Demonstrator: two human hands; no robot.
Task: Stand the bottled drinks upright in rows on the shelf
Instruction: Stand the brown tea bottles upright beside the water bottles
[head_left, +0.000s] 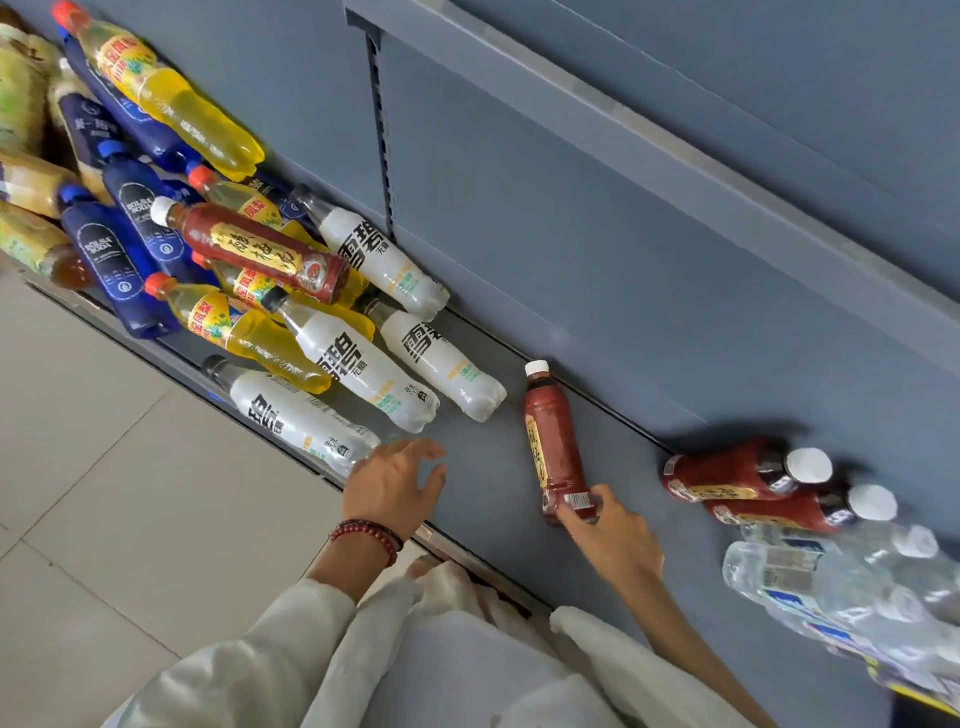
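Observation:
A dark red tea bottle (553, 436) with a white cap rests on the grey shelf (483, 499), and my right hand (618, 540) grips its base. My left hand (395, 483) hovers open over the shelf's front edge, fingers spread, just beside the bottom of a white soda bottle (301, 415). To the left lies a jumbled pile: more white soda bottles (363, 364), yellow drinks (171, 93), blue soda bottles (109, 254) and another red tea bottle (254, 249). Two red tea bottles (727, 470) stand together on the right.
Clear water bottles (810, 577) crowd the shelf's right end, next to the standing red ones. A higher shelf board (675, 145) overhangs the back panel. Pale floor tiles (104, 467) lie below the shelf's front edge. Bare shelf shows between the pile and the held bottle.

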